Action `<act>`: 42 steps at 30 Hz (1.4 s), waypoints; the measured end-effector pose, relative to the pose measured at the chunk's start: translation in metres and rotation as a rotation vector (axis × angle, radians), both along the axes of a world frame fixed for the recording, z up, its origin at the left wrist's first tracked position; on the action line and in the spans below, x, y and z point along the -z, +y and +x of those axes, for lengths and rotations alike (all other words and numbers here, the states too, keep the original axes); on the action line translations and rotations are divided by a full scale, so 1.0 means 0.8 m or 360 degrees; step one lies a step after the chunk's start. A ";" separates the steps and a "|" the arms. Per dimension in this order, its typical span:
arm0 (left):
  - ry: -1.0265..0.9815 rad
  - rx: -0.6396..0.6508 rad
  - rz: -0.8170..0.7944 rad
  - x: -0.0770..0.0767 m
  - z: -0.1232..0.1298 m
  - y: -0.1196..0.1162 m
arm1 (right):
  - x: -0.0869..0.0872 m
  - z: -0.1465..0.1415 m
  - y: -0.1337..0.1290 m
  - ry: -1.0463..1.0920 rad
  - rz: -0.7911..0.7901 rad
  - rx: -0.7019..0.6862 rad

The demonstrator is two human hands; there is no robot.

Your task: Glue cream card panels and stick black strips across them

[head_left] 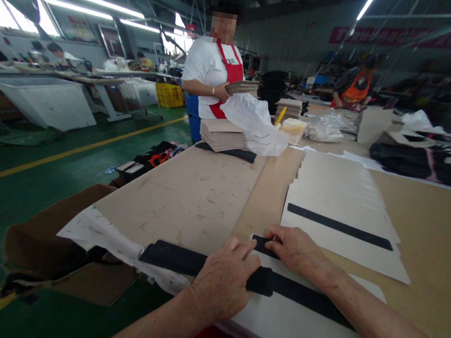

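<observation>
Right hand (pixel 296 251): thumb and forefinger are bending close together over a black strip (pixel 261 245); whether they are pinching or only pressing, I can't tell.
Left hand (pixel 225 280): half curled, it is lying across a pile of strips (pixel 175 258), fingers reaching to the single strip's left end.
Black strip: it is lying on white board (pixel 290 328) by the bench's (pixel 187 197) near edge, its long axis running rightward beneath the right hand, the nearer one.
Fanned boards (pixel 335 180): they are lying beyond the right hand, toward the bench's far edge, another strip (pixel 340 226) crossing the nearest.
Bench's left edge: farther up, brown boards (pixel 222 136) are standing stacked beside crumpled plastic (pixel 258 125); a person (pixel 209 66) in a red apron is holding more.
</observation>
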State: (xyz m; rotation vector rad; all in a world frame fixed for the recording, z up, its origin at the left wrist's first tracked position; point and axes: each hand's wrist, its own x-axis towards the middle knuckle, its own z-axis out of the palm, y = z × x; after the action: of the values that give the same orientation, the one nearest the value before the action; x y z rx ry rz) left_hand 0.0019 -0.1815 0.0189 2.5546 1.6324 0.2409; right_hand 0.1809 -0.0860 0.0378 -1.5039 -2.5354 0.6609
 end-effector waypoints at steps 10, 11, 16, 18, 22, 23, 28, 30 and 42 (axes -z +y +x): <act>0.0004 0.0007 -0.0009 0.000 0.000 0.001 | 0.000 0.000 -0.005 -0.0004 -0.0003 0.0041; -0.0001 0.0007 -0.0016 0.000 0.000 0.001 | -0.001 -0.001 -0.007 -0.0028 0.0034 0.0033; -0.0024 -0.0026 -0.0022 0.001 -0.001 -0.001 | 0.001 -0.001 -0.011 -0.0099 0.0139 -0.0003; -0.0026 -0.0048 -0.0032 0.002 -0.001 -0.001 | 0.003 0.000 -0.009 0.0006 0.0057 0.0018; -0.0038 -0.0050 -0.0030 0.002 -0.001 -0.001 | 0.000 0.001 -0.005 0.0090 -0.0066 0.0071; -0.0042 -0.0049 -0.0029 0.002 -0.001 -0.001 | -0.001 0.000 -0.006 0.0069 -0.0064 0.0066; -0.0055 -0.0064 -0.0019 0.005 -0.001 -0.002 | -0.009 -0.003 -0.009 -0.0021 0.0009 -0.0017; -0.0049 -0.0063 -0.0005 0.005 -0.001 -0.002 | -0.009 -0.003 -0.010 -0.0036 0.0021 -0.0025; -0.0030 0.0016 -0.0024 0.002 0.000 0.003 | -0.009 -0.007 -0.010 -0.0068 0.0049 -0.0016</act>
State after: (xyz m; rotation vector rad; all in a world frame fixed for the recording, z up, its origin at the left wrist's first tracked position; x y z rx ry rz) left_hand 0.0022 -0.1790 0.0170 2.5409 1.6077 0.2502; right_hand 0.1756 -0.0944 0.0448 -1.5128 -2.5738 0.5942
